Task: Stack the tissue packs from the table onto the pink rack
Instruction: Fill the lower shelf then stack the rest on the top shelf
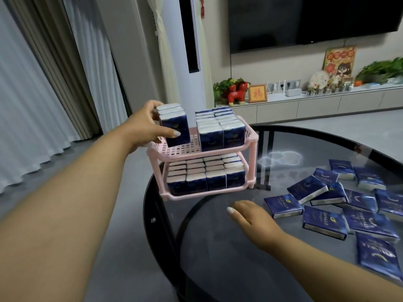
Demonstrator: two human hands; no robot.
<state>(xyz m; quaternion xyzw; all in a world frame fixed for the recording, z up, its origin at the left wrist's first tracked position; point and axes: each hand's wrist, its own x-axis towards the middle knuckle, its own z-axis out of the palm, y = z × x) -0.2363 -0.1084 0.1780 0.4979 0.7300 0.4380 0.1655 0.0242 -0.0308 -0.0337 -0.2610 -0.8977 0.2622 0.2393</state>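
Item one, nearest us: our right hand (250,216) hovers low over the dark glass table (218,258), palm down, fingers loosely extended toward the far side and holding nothing.

Item two, near right: the loose tissue packs (322,221), about a dozen, lie flat and partly overlapping on the glass. We judge them light, soft-sided and slightly squashy, in slick film that may slide on glass; best taken across the narrow faces, thumb on one side and fingers on the other, several pressed together as a block.

Item three, centre, at the table's left edge: the pink rack (250,136), two perforated tiers. The lower tier looks full of upright packs in tight rows. The upper tier holds upright rows on its right half; its left half shows bare mesh.

Item four, just above that bare left half: our left hand (150,125) grips a held bundle (174,125) of about three packs, upright, thumb on the near face and fingers curled round the far side. The bottom of the bundle is at or just touching the mesh; we cannot tell which.

Obstructions: the rack's raised rim and the standing rows just beside the bundle, which a careless push could topple.

Item five, far: a low cabinet (305,105) with ornaments, a wall television (316,18), curtains (32,83) at left.
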